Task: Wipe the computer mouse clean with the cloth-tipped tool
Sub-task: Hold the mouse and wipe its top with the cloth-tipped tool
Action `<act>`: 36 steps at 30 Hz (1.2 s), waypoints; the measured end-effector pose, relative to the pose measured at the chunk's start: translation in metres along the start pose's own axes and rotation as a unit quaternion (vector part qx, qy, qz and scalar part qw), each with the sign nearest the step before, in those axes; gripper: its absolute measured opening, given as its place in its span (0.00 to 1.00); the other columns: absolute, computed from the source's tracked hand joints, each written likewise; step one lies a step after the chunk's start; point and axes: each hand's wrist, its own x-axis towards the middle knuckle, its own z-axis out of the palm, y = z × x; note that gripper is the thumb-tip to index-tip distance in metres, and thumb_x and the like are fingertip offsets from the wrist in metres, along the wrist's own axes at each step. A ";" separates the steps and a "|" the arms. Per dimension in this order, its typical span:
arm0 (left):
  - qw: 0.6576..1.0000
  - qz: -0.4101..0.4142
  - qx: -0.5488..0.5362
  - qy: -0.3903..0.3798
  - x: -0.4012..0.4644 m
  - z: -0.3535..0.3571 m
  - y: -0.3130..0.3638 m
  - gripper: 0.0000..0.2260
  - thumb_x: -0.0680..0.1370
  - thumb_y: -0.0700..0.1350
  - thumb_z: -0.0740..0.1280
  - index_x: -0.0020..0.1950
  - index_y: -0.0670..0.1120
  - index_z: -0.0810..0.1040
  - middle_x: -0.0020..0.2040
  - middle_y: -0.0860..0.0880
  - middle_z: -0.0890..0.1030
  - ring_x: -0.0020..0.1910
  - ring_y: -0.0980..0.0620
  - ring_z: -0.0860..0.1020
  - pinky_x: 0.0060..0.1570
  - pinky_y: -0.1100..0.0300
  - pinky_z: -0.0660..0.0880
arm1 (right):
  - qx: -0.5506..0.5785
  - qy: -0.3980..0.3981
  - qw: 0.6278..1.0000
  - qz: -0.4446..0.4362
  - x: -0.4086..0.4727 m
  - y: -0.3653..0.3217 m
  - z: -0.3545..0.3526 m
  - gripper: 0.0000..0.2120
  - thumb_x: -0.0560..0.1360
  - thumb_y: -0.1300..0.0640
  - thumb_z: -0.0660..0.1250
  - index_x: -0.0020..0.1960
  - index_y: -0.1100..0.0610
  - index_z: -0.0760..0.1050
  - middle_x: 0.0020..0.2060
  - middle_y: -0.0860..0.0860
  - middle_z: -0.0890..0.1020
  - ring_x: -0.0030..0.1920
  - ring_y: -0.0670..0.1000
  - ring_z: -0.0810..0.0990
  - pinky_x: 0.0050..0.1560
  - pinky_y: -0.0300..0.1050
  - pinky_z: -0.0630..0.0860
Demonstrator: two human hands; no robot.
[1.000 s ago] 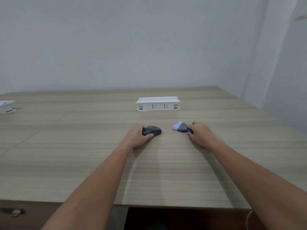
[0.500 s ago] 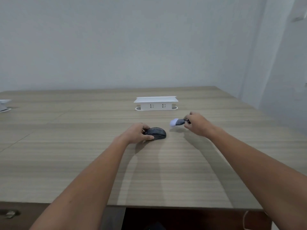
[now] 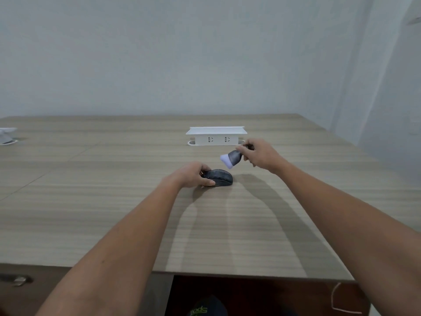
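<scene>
Head view, count first: one mouse [image 3: 219,177], one cleaning tool [image 3: 231,158], one white socket box [image 3: 216,136], and part of one white object [image 3: 6,136] at the far left edge of the table [image 3: 91,201]. Both your bare forearms reach in from below.

Your left hand [image 3: 190,175] grips the mouse at its left end, fingers wrapped over the top and thumb along the near side. The mouse sits flat on the wood-grain table, near the centre, in front of the socket box. It is dark grey to black, rounded and low, with a slight sheen on top; fine detail is too blurred to read.

Your right hand [image 3: 259,155] is closed on the tool's dark handle. The white cloth tip points down-left, just above and to the right of the mouse, not touching it.
</scene>
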 end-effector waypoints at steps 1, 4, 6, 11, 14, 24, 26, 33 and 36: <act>1.000 0.002 -0.001 0.000 0.000 0.000 0.000 0.11 0.74 0.51 0.74 0.53 0.48 0.84 0.46 0.50 0.86 0.48 0.47 0.82 0.50 0.54 0.75 | 0.015 -0.006 1.000 0.004 0.002 -0.001 0.002 0.10 0.80 0.53 0.66 0.49 0.60 0.78 0.33 0.52 0.79 0.28 0.47 0.71 0.29 0.41 0.70; 1.000 0.006 -0.010 0.003 0.000 0.001 -0.002 0.12 0.74 0.51 0.75 0.54 0.49 0.84 0.46 0.50 0.86 0.48 0.47 0.83 0.51 0.53 0.76 | 0.045 -0.029 0.998 0.021 0.005 -0.004 0.007 0.13 0.79 0.54 0.69 0.48 0.65 0.80 0.32 0.52 0.79 0.24 0.45 0.70 0.28 0.41 0.69; 1.000 0.008 -0.014 0.004 0.000 0.001 -0.004 0.12 0.73 0.52 0.75 0.54 0.50 0.84 0.47 0.50 0.86 0.49 0.47 0.83 0.54 0.51 0.77 | 0.024 -0.044 0.998 0.031 0.006 -0.004 0.009 0.13 0.78 0.54 0.69 0.46 0.66 0.80 0.31 0.52 0.78 0.23 0.45 0.70 0.27 0.39 0.69; 1.000 0.016 -0.023 0.006 0.001 0.002 -0.004 0.14 0.73 0.51 0.76 0.55 0.48 0.84 0.49 0.49 0.86 0.52 0.47 0.82 0.57 0.49 0.77 | -0.109 -0.047 0.992 0.052 0.012 -0.004 0.007 0.10 0.77 0.57 0.69 0.41 0.63 0.79 0.29 0.50 0.76 0.33 0.51 0.74 0.31 0.39 0.68; 0.999 0.019 -0.032 0.003 0.002 0.002 -0.005 0.13 0.73 0.51 0.76 0.55 0.48 0.84 0.49 0.48 0.86 0.52 0.45 0.82 0.57 0.48 0.77 | -0.031 -0.015 0.998 0.047 0.014 -0.010 0.011 0.08 0.77 0.58 0.69 0.43 0.62 0.79 0.30 0.51 0.76 0.33 0.52 0.73 0.30 0.40 0.67; 0.999 0.021 -0.038 -0.003 0.003 0.002 -0.009 0.15 0.70 0.54 0.75 0.53 0.49 0.85 0.48 0.47 0.86 0.50 0.44 0.83 0.57 0.44 0.78 | -0.090 -0.012 0.994 0.063 0.023 -0.015 0.019 0.08 0.76 0.60 0.69 0.40 0.64 0.79 0.32 0.55 0.78 0.31 0.50 0.73 0.27 0.39 0.67; 0.999 0.023 -0.041 -0.003 0.002 0.001 -0.009 0.15 0.70 0.55 0.75 0.53 0.50 0.85 0.48 0.47 0.86 0.50 0.44 0.83 0.57 0.45 0.78 | -0.032 -0.038 0.996 0.070 0.020 -0.018 0.021 0.08 0.76 0.59 0.70 0.41 0.63 0.79 0.30 0.52 0.77 0.28 0.47 0.72 0.26 0.37 0.68; 0.999 0.021 -0.035 -0.002 0.002 0.002 -0.008 0.15 0.70 0.55 0.75 0.53 0.49 0.85 0.48 0.48 0.86 0.50 0.45 0.83 0.57 0.43 0.78 | -0.089 -0.010 0.995 0.049 0.025 -0.015 0.024 0.09 0.74 0.61 0.70 0.42 0.68 0.81 0.36 0.57 0.79 0.37 0.52 0.74 0.29 0.38 0.67; 0.999 0.018 -0.040 -0.002 0.002 0.001 -0.009 0.17 0.67 0.59 0.74 0.52 0.52 0.85 0.47 0.50 0.86 0.50 0.45 0.83 0.57 0.43 0.78 | -0.044 -0.025 0.997 0.065 0.020 -0.013 0.026 0.12 0.75 0.60 0.70 0.45 0.71 0.81 0.34 0.57 0.77 0.35 0.53 0.73 0.29 0.42 0.69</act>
